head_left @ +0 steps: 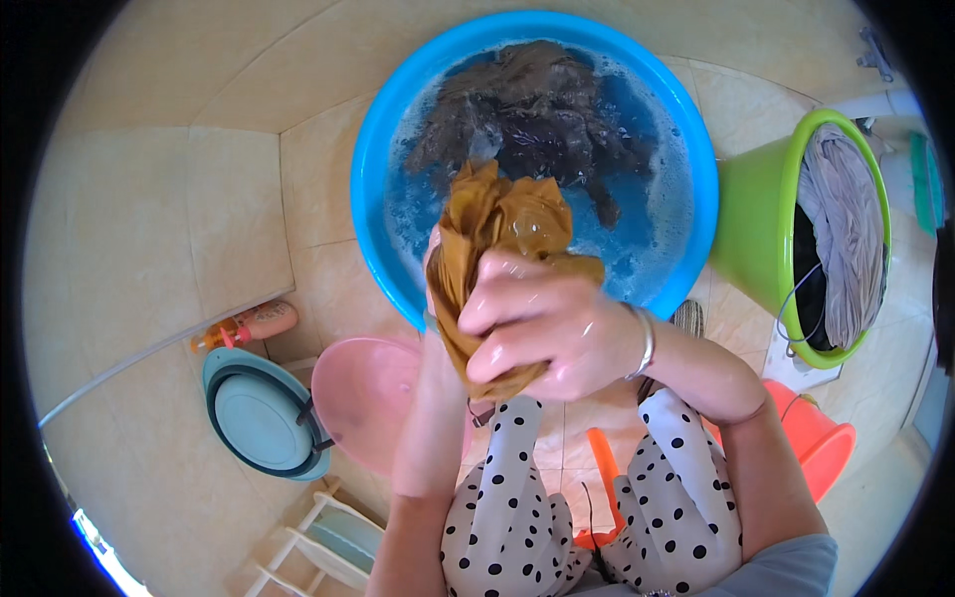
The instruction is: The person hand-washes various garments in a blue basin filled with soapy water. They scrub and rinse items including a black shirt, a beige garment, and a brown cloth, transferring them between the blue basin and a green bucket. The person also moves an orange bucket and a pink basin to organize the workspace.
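Brown cloth (497,224) is hanging above the blue basin's near rim (395,298); the right hand (557,328) is clenching it, the left hand (431,284) is hiding behind, grip unclear. Soft, probably slippery folds are requiring full-fist holds.

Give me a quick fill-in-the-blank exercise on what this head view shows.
The right hand clutches a brown cloth; the large basin holding dark laundry is ____ in colour.
The bucket stuffed with grey fabric, right of that basin, is ____ in colour.
The white trousers carry polka dots coloured ____.
Missing words: blue; green; black.
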Demonstrator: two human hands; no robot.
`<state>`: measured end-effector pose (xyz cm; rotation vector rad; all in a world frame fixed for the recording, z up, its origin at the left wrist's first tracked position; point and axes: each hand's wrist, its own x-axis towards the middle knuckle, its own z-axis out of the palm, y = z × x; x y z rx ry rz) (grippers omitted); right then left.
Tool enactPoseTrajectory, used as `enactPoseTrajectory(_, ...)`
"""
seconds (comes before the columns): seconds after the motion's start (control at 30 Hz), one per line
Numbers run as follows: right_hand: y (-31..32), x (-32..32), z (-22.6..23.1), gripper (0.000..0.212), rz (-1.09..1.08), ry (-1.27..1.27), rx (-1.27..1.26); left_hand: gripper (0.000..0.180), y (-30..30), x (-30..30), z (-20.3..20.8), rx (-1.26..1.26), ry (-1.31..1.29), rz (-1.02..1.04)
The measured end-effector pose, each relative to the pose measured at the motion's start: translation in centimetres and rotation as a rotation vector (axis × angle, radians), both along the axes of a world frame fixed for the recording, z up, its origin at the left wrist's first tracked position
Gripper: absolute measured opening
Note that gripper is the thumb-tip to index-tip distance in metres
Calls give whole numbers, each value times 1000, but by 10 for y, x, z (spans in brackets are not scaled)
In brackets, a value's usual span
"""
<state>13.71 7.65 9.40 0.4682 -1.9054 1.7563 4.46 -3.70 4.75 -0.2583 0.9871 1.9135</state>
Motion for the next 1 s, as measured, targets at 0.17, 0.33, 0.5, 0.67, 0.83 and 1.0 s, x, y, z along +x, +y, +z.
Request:
enactPoseTrajectory(0.17,47,-16,-37,36,-539,-228,-334,46,6,3,1,404,-336,-2)
enactPoseTrajectory(0.33,42,-8,-86,63,-272,-458,-1040,47,27,15,-5,315,-383,-30)
enactPoseTrajectory(0.5,43,2,-83,47,-73,-479,-1256,53,28,19,-19,130,-187,-206)
enactPoseTrajectory(0.67,50,-4,-66,27,-481,-462,-903,69,13,24,-21,322,-266,-207)
enactPoseTrajectory(0.83,26,1,-77,29,-496,-299,-840,69,22,26,-3,317,-324,-97)
enactPoseTrajectory(1.0,8,-7,-69,24,-363,-393,-1389,36,28,24,6,4,-22,148)
